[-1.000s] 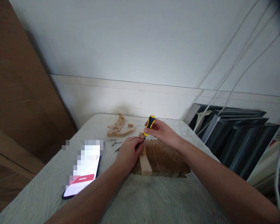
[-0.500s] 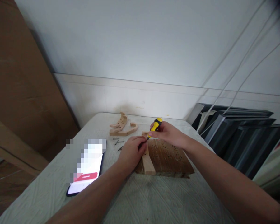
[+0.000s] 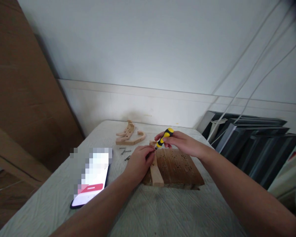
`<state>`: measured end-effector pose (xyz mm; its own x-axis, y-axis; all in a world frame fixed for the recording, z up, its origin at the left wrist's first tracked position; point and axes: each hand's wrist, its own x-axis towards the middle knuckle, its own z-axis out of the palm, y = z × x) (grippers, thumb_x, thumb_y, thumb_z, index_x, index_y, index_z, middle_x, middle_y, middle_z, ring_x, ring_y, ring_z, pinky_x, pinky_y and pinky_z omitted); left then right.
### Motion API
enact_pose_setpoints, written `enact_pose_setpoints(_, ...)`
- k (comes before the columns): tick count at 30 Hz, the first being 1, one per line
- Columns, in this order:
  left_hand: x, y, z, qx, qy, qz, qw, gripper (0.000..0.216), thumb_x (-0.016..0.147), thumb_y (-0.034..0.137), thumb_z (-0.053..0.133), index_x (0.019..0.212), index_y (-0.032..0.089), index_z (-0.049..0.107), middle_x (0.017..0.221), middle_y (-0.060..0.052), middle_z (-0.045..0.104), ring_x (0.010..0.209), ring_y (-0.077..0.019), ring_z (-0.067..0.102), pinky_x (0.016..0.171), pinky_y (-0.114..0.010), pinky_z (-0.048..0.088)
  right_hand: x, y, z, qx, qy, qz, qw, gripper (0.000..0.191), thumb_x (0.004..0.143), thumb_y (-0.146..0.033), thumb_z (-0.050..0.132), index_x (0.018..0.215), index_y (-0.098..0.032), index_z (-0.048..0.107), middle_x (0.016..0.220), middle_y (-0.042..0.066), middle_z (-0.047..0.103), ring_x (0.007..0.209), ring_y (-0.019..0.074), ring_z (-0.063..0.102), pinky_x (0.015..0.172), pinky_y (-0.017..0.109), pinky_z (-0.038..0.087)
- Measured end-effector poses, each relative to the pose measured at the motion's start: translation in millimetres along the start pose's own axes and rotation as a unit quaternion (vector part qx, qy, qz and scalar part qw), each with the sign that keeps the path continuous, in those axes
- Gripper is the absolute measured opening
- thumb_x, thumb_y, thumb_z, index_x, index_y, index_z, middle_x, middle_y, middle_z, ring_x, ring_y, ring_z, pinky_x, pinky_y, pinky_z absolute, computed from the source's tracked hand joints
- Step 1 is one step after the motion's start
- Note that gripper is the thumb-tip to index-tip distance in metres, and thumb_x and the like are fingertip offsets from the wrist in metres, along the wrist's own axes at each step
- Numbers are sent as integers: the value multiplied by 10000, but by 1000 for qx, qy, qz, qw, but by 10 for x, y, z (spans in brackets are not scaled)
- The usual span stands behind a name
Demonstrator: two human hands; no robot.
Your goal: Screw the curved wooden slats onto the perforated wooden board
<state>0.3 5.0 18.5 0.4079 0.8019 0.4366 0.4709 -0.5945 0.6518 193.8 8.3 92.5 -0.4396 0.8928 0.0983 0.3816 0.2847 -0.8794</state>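
In our right hand (image 3: 182,141), fingers clamp the screwdriver (image 3: 168,132); its slant risks jabbing our left hand (image 3: 138,160) at eight o'clock, whose grip we can't tell.

Free cloth (image 3: 177,210) in front of board (image 3: 179,169), but phone (image 3: 93,176) blocks L side & screws (image 3: 124,151) prob. crowd L hand (image 3: 139,161).

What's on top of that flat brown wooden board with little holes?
On the flat brown wooden board, a pale wooden strip with a flared end lies toward the left side. The bare left hand covers part of the strip, hiding whatever is underneath.
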Motion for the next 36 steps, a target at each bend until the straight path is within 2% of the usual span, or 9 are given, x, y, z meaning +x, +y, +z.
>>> enact_pose_setpoints(3,-9,1,13,2,16,-4,1000,158,852,153,572,955,159,691,1035,-75,711,991,-210,613,930,-365,465,24,39,60,-25,56,-25,998,269,841,-434,581,963,-199,624,884,31,626,780,159,550,732,311,435)
enact_pose_setpoints(7,-17,-5,22,3,20,0,1000,143,850,163,576,931,173,694,1025,-67,708,990,-208,612,930,-372,470,61,52,166,26,116,-21,993,276,798,-386,639,992,-201,576,828,11,606,663,127,506,629,281,416)
enact_pose_setpoints(10,-14,-4,13,-4,16,-5,1000,145,841,156,583,930,173,697,1041,-68,705,1007,-207,611,939,-368,469,48,-9,186,74,90,-10,993,261,787,-352,642,986,-187,604,831,22,620,615,110,489,590,273,411)
enact_pose_setpoints(15,-10,3,-1,-4,6,-4,1000,149,856,171,574,932,170,702,1031,-66,713,990,-205,619,931,-359,470,27,-65,133,113,43,-11,993,229,730,-271,675,936,-172,660,942,60,670,794,153,584,668,287,451)
enact_pose_setpoints(18,-13,-3,12,-2,14,4,1000,157,867,197,571,942,164,705,1021,-72,719,986,-210,621,921,-360,476,51,-20,127,76,55,-4,996,225,755,-342,674,900,-171,649,889,58,678,739,153,585,626,288,448)
enact_pose_setpoints(22,-14,-9,29,-6,27,1,1000,149,859,206,586,936,186,712,1014,-63,725,998,-208,628,929,-359,478,107,83,184,-21,135,19,990,294,713,-439,721,788,-179,605,745,35,650,673,164,572,618,304,442)
enact_pose_setpoints(25,-7,-7,26,-4,23,-7,1000,145,845,193,597,930,195,714,1026,-58,725,1000,-211,631,934,-370,481,136,128,227,-28,173,9,985,313,705,-448,720,826,-187,596,778,38,648,703,171,574,634,306,444)
enact_pose_setpoints(30,4,-5,20,-8,17,-7,1000,144,838,179,607,932,184,715,1036,-66,724,999,-207,628,940,-369,478,93,31,203,64,140,34,988,305,754,-377,631,987,-181,646,915,76,684,736,171,573,557,281,387)
enact_pose_setpoints(36,8,-4,17,-18,15,-18,1000,156,841,182,602,946,164,717,1044,-78,721,1010,-214,625,944,-377,476,66,-66,167,48,85,32,995,226,728,-353,650,872,-179,650,870,59,686,671,145,545,532,265,359)
